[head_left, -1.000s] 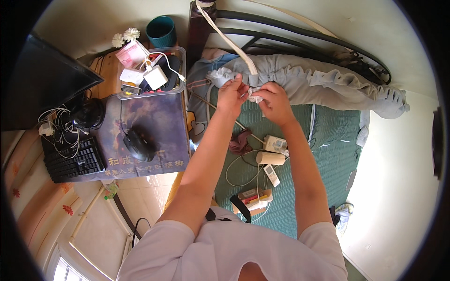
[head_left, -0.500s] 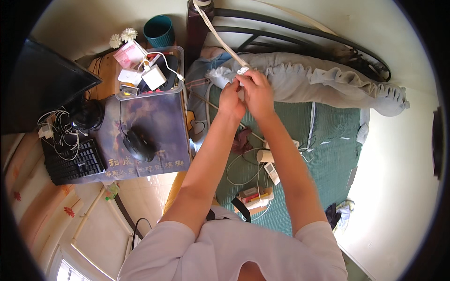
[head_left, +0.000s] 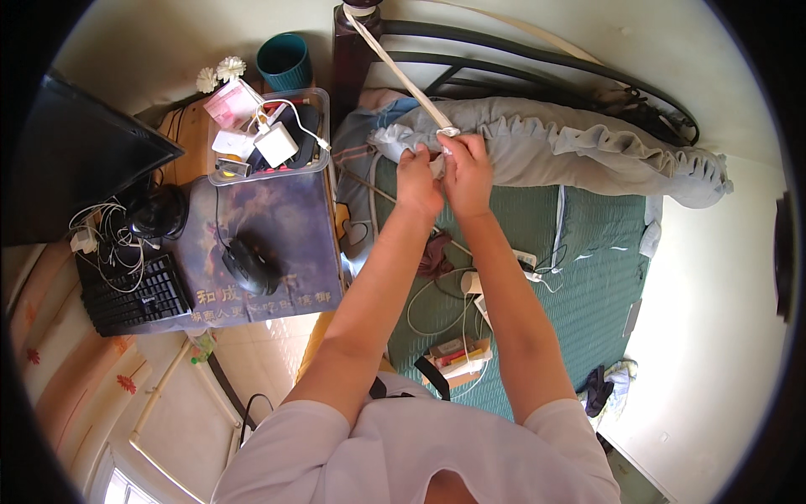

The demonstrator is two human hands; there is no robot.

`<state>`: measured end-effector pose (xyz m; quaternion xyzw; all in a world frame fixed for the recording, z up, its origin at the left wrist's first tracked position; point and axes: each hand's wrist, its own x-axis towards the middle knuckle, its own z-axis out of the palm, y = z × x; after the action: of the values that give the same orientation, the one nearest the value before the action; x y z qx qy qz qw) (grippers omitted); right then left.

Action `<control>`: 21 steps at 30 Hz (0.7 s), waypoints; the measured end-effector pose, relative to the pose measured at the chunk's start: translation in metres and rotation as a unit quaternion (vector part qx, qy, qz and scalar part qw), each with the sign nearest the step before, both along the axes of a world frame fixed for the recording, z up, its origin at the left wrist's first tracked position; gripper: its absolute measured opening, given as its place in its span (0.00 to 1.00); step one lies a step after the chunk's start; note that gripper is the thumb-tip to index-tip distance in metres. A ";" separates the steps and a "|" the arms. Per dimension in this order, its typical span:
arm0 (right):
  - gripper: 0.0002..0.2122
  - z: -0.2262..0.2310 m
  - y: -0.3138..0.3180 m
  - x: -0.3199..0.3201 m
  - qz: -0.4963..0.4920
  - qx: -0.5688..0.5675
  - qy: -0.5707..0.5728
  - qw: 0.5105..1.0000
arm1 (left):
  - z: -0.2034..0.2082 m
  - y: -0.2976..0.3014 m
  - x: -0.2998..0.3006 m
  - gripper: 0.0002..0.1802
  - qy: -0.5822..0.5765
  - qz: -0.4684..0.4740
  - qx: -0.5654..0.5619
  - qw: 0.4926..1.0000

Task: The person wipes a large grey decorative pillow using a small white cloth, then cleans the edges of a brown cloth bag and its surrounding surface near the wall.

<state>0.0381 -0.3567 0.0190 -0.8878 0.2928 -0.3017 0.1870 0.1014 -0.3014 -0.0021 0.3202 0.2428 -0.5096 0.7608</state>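
Observation:
A cream strap (head_left: pixel 405 80) runs taut from the dark bedpost (head_left: pixel 353 63) down to my hands. At its lower end is a bunched white piece (head_left: pixel 448 132), which may be cloth or tissue. My right hand (head_left: pixel 468 178) pinches this end between thumb and fingers. Close beside it, my left hand (head_left: pixel 419 183) is closed, its fingertips on a whitish crumpled bit (head_left: pixel 437 166) between the two hands. What exactly the left fingers grip is partly hidden. Behind both hands lies a long grey ruffled bolster (head_left: pixel 571 143) against the headboard.
The green bed mat (head_left: pixel 537 370) holds cables, a small box (head_left: pixel 457 357) and a power strip (head_left: pixel 525 259). To the left, a desk carries a monitor (head_left: pixel 92 155), keyboard (head_left: pixel 138 294), mouse (head_left: pixel 249 267), clear bin (head_left: pixel 269 175) of chargers and teal cup (head_left: pixel 284 60). Black headboard bars (head_left: pixel 504 38) stand at the back.
Both hands have shifted slightly toward me and the right one a little to the right, with the strap's end. A small gap now shows between them.

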 end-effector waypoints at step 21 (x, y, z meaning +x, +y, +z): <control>0.11 0.035 -0.059 -0.020 0.008 -0.167 0.146 0.975 | -0.004 0.001 0.002 0.12 0.039 0.058 -0.090 0.994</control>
<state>0.0178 -0.4161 0.0544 -0.9434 0.2552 -0.2118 -0.0060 0.1037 -0.3003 -0.0056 0.2158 0.2439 -0.4969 0.8044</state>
